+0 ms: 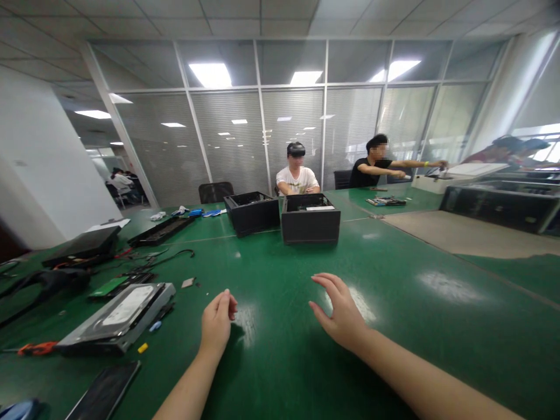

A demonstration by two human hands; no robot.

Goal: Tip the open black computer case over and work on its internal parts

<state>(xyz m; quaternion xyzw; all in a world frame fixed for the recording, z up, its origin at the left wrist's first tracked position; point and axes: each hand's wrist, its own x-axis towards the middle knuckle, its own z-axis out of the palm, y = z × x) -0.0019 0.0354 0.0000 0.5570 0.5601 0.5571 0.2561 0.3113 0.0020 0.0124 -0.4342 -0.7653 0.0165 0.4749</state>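
Note:
Above the green table (280,350) my left hand (217,321) is closed, thumb laid over curled fingers. Whatever may be inside those fingers is hidden. My right hand (341,312) hovers across from it, thumb and fingers apart in a C shape, holding nothing. To the left of my left hand lies a hard drive (131,303) in a metal bracket. A small grey square piece (188,282) rests between the drive and that hand. A yellow bit (143,348) and a blue clip (155,326) lie by the drive's right side.
Two black computer cases (310,227) stand at the table's far side, before a seated person (298,178). Another person (371,166) reaches right. At left are a green circuit board (109,287), cables, an orange-handled screwdriver (39,348) and a phone (105,391).

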